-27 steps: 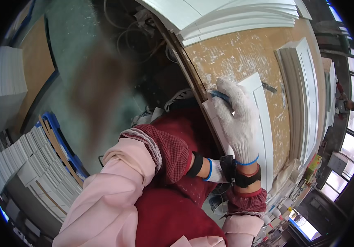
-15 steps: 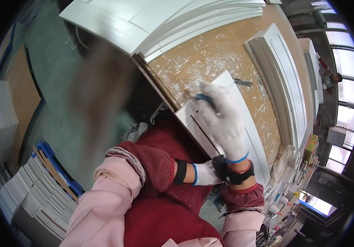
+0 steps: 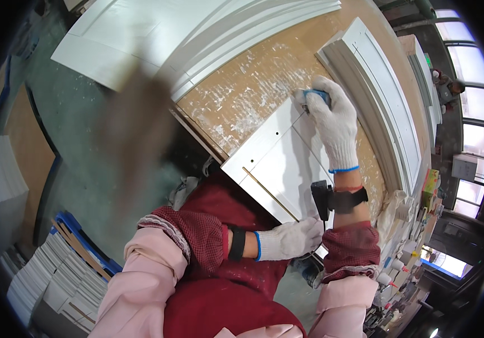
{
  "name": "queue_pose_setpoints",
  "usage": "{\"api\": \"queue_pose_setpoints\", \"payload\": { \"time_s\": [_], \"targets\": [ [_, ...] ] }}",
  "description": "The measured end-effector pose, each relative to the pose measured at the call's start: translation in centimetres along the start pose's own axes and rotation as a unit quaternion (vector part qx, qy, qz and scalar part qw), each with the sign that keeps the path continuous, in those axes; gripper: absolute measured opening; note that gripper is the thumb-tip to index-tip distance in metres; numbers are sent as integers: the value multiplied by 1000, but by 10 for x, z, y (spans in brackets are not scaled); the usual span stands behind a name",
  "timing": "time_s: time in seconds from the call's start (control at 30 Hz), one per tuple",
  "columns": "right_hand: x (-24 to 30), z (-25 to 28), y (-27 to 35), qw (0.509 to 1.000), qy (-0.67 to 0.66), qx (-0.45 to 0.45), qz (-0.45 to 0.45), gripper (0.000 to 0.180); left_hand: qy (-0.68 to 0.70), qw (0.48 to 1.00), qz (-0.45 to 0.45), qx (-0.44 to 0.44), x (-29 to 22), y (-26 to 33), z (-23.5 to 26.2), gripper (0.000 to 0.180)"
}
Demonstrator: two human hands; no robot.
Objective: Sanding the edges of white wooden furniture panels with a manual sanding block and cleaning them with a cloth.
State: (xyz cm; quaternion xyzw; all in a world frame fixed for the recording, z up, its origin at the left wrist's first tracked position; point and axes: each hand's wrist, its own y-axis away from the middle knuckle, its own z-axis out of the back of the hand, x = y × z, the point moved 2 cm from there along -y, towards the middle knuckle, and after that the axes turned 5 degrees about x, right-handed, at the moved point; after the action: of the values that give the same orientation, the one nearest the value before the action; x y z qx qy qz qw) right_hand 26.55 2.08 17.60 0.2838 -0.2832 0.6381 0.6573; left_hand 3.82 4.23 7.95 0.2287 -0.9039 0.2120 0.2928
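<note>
Tabletop [image 3: 253, 79]: brown, white-flecked
Right hand [image 3: 336, 119]: curled around blue object [image 3: 317, 96]
White panel [image 3: 270, 152]: between hands
Left hand [image 3: 290, 240]: at panel's edge, grip unclear

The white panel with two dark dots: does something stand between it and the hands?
Nothing visible stands between the left hand and the near edge of the white panel. The right hand holds a blue object at the panel's far end; only that may lie between them.
</note>
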Motion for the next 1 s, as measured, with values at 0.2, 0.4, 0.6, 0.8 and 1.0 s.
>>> {"api": "queue_pose_setpoints", "payload": {
  "time_s": [0.2,0.4,0.6,0.8,1.0],
  "targets": [
    [3,1,-13,988,134,-3,76,33,963,-245,109,-25,-4,-6,-6,21],
    [-1,53,26,999,-10,-35,39,29,998,23,-22,-62,4,-14,-37,25],
    [-15,138,142,987,-53,-152,3,35,990,52,-118,-50,6,-25,-48,18],
    [-55,206,318,895,-190,-398,61,32,970,178,53,-160,25,-20,-115,31],
    [-78,205,471,804,-241,-529,121,38,965,185,-70,-171,37,-86,-191,42]
  ]
}}
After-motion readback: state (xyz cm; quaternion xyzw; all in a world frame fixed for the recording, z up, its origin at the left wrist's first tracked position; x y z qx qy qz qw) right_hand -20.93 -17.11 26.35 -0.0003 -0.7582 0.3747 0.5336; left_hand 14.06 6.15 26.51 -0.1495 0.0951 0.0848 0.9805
